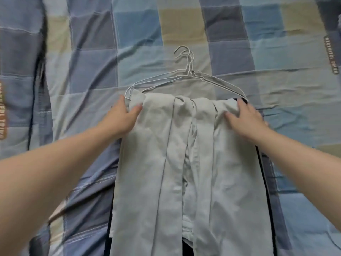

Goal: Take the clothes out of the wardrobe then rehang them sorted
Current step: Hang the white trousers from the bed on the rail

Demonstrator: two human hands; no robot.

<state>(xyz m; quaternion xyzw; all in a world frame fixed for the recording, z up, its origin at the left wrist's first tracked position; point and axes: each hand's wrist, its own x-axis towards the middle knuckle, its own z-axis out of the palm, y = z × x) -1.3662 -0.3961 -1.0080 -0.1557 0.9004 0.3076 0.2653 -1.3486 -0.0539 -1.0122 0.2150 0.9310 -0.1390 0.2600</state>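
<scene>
We see pale grey garment (166,163) draped over stacked white wire hangers (189,74), lying flat on checked bedcover (92,71). Our left hand (123,117) pinches garment's top-left corner by hanger end, thumb on top. Our right hand (245,121) lies flat on top-right corner, fingers spread, pressing cloth. Dark fabric (261,174) shows beneath, possibly second garment.

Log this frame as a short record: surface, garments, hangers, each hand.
surface: checked bedcover, blue, grey and beige squares
top garment: pale trousers, lying flat, top edge along the bar of the wire hangers
hangers: three hooks visible, stacked, pointing away from the person
underneath: dark garment, showing only at the edges
left hand: pinches the trousers' upper left corner
right hand: rests on the trousers' upper right corner, fingers spread
</scene>
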